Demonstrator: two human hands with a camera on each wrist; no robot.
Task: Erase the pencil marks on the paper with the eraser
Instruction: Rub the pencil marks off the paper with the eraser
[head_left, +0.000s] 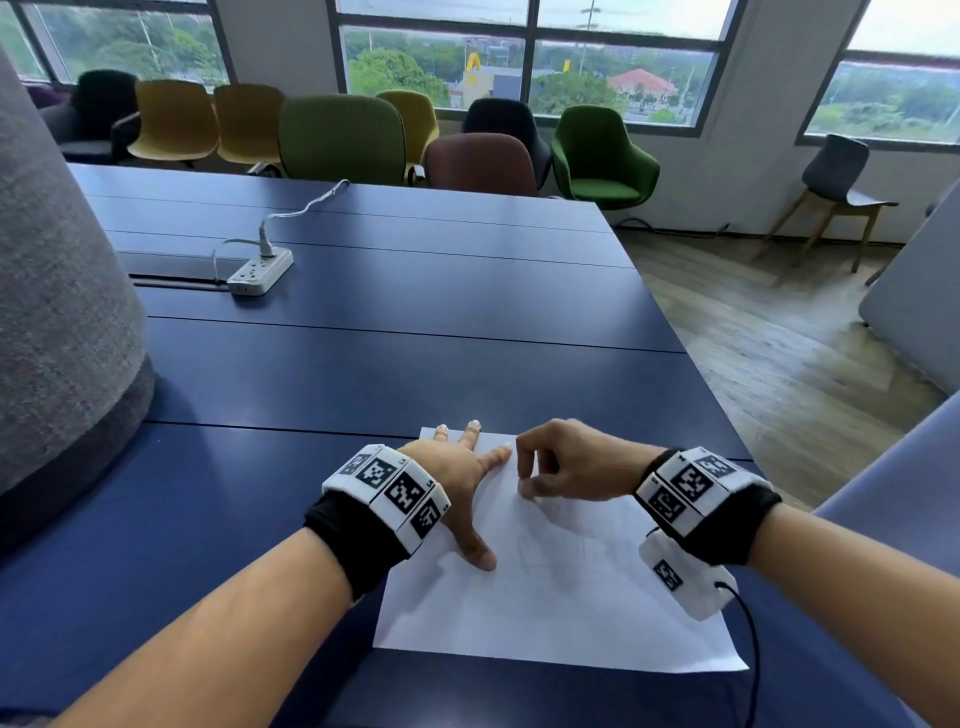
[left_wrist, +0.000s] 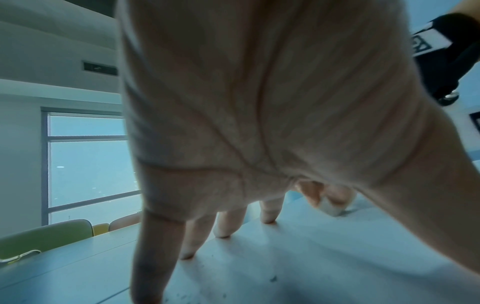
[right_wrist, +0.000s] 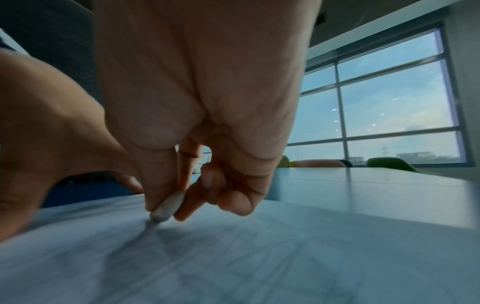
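Observation:
A white sheet of paper (head_left: 561, 597) lies on the blue table (head_left: 363, 364) near its front edge, with faint pencil lines (head_left: 566, 545) across its middle. My left hand (head_left: 462, 478) lies flat on the paper's upper left part, fingers spread and straight. My right hand (head_left: 550, 467) pinches a small whitish eraser (right_wrist: 167, 206) between thumb and fingers, its tip down on the paper (right_wrist: 259, 257) near the upper middle. In the left wrist view the eraser (left_wrist: 330, 207) shows beyond my left hand's fingers (left_wrist: 269, 209). The head view hides the eraser under the right hand's fingers.
A white power strip (head_left: 260, 270) with a plugged cable sits far back on the left. A grey felt partition (head_left: 57, 291) stands at the left edge. Several chairs (head_left: 337, 135) line the table's far side. The table's right edge (head_left: 670, 312) drops to wooden floor.

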